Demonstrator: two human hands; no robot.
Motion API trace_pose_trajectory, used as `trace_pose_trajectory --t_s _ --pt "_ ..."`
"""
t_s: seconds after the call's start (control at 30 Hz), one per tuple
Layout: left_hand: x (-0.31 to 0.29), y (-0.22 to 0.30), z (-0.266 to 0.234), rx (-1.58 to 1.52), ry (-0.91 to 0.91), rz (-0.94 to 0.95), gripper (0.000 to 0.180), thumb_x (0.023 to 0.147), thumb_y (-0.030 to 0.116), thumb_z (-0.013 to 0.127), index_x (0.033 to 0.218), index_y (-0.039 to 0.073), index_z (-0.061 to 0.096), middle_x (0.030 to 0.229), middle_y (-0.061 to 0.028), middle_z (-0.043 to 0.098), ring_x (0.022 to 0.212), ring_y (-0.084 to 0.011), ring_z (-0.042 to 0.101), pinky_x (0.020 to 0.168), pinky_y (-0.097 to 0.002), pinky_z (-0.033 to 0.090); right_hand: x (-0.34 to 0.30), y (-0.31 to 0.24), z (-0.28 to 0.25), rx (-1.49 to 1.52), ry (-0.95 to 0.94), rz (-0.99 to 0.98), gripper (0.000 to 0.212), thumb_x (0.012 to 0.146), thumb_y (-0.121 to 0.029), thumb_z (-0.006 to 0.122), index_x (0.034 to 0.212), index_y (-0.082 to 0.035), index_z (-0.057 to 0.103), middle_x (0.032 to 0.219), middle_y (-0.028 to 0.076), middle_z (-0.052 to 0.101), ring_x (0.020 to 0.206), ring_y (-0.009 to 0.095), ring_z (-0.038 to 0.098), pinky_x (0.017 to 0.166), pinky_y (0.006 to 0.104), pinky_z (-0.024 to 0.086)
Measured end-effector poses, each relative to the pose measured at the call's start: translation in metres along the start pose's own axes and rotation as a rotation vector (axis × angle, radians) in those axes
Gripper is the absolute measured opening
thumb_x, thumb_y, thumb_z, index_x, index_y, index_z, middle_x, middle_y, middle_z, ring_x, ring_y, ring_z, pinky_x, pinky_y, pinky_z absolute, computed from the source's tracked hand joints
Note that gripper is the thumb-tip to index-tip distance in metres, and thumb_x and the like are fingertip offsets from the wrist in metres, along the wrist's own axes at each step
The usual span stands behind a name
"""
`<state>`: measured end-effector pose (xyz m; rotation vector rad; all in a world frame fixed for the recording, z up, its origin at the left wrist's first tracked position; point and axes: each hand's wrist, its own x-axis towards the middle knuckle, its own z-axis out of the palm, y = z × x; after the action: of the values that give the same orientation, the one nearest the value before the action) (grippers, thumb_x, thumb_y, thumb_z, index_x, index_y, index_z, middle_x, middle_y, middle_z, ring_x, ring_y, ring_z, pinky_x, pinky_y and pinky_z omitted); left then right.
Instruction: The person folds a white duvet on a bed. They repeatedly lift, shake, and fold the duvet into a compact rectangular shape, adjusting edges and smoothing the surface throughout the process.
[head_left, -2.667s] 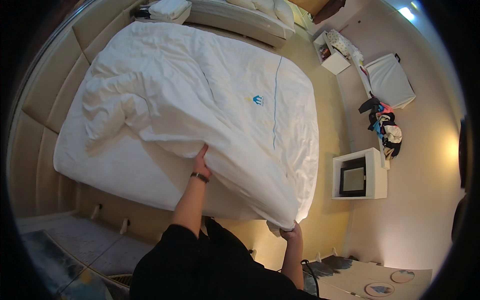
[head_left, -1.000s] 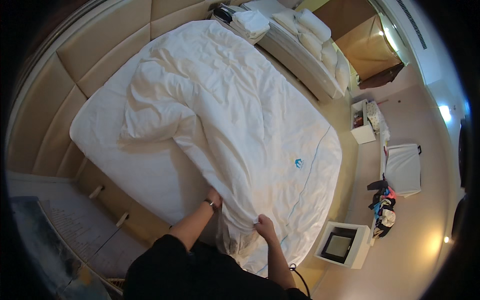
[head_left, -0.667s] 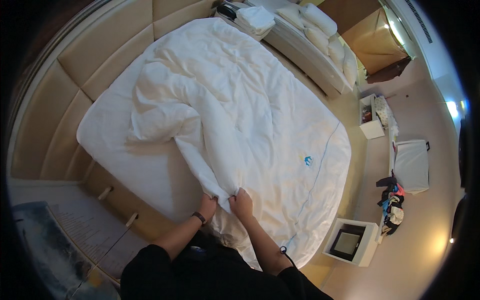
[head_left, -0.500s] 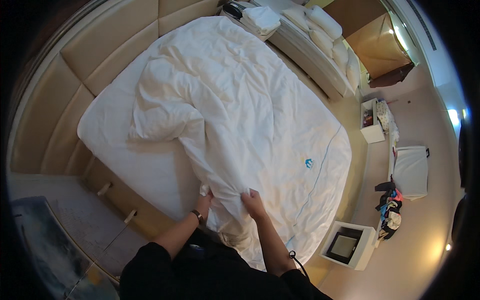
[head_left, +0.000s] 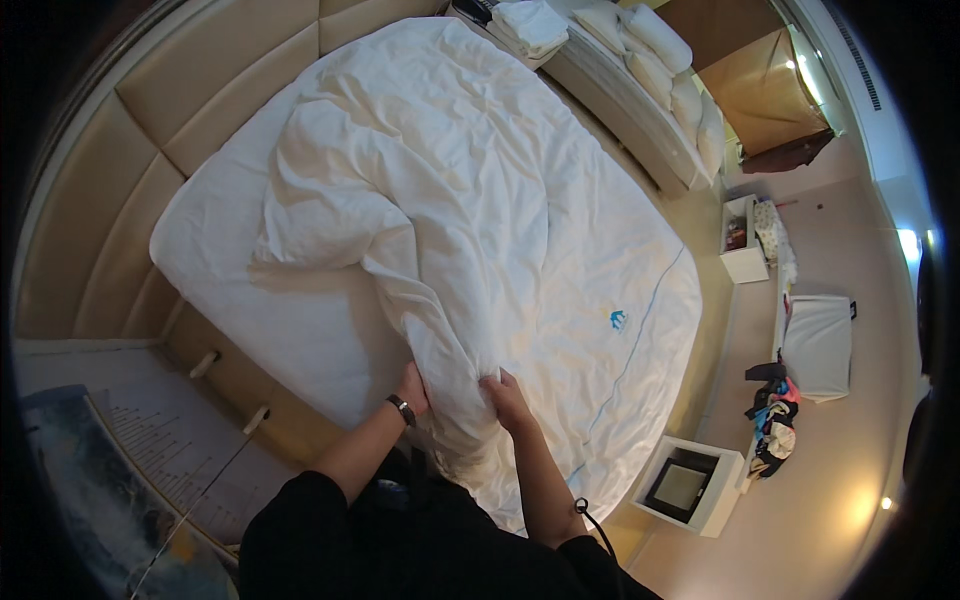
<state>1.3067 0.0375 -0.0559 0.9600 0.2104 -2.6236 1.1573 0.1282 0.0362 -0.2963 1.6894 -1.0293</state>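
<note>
A rumpled white duvet [head_left: 450, 220] covers much of the bed, bunched and folded over on its left part. Its near edge is gathered between my hands. My left hand [head_left: 413, 388], with a band on the wrist, is closed on the duvet's left side, its fingertips partly hidden by cloth. On the other side of the bunched fold, my right hand [head_left: 506, 402] pinches the fabric between thumb and fingers. A blue emblem [head_left: 616, 320] and a thin blue line [head_left: 640, 340] mark the cloth to the right. White sheet [head_left: 330, 330] shows left of the fold.
A padded beige headboard [head_left: 220, 70] runs along the left and far side. Folded white linens [head_left: 530, 28] lie beyond the bed, near a second bed with pillows [head_left: 655, 50]. Along the right wall are a white box-shaped unit [head_left: 690, 487] and a heap of clothes [head_left: 775, 425].
My left hand has shifted slightly up and right along the fold, and the small tuft of cloth beside it no longer shows. My right hand stays nearly in place, still gripping the duvet.
</note>
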Motion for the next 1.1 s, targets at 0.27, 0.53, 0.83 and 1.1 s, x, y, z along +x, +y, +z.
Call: trace_pose_trajectory --t_s 0.27,0.53,0.83,1.1 --pt "0.005 -0.022 -0.004 0.314 -0.072 -0.151 0.083 0.083 0.076 0.037 0.137 0.014 0.042 0.135 -0.0063 0.05 0.12 -0.022 0.049 0.1 -0.0402 0.04 -0.001 0.014 0.016 -0.266 0.154 -0.249 0.028 0.086 -0.016 0.06 0.105 0.004 0.056 0.092 0.011 0.064 0.082 0.019 0.058 0.074 0.0324 0.046" --pt "-0.017 -0.023 0.011 0.274 0.061 -0.141 0.067 0.087 0.057 0.057 0.134 0.011 0.045 0.128 -0.006 0.054 0.113 -0.0238 0.052 0.094 -0.0386 0.044 -0.014 -0.002 0.006 -0.21 0.396 -0.296 0.031 0.082 -0.015 0.069 0.106 0.001 0.058 0.088 0.008 0.063 0.078 0.017 0.059 0.072 0.0295 0.047" --pt "-0.147 0.016 0.032 0.675 0.088 0.776 0.051 0.096 0.035 0.053 0.123 -0.007 0.047 0.121 -0.0106 0.055 0.105 -0.0184 0.053 0.092 -0.0315 0.041 -0.085 -0.003 0.075 -0.752 0.108 -0.937 0.048 0.073 -0.025 0.073 0.109 0.001 0.056 0.093 0.017 0.06 0.087 0.032 0.057 0.075 0.0411 0.046" --pt "-0.137 0.003 -0.03 0.193 0.014 0.446 0.05 0.099 0.037 0.043 0.135 0.002 0.039 0.131 -0.0109 0.05 0.118 -0.0252 0.05 0.101 -0.0386 0.04 -0.065 0.041 0.057 0.428 -0.379 -0.1 0.011 0.077 0.002 0.051 0.07 -0.006 0.055 0.061 -0.001 0.048 0.052 0.006 0.04 0.048 0.0209 0.029"
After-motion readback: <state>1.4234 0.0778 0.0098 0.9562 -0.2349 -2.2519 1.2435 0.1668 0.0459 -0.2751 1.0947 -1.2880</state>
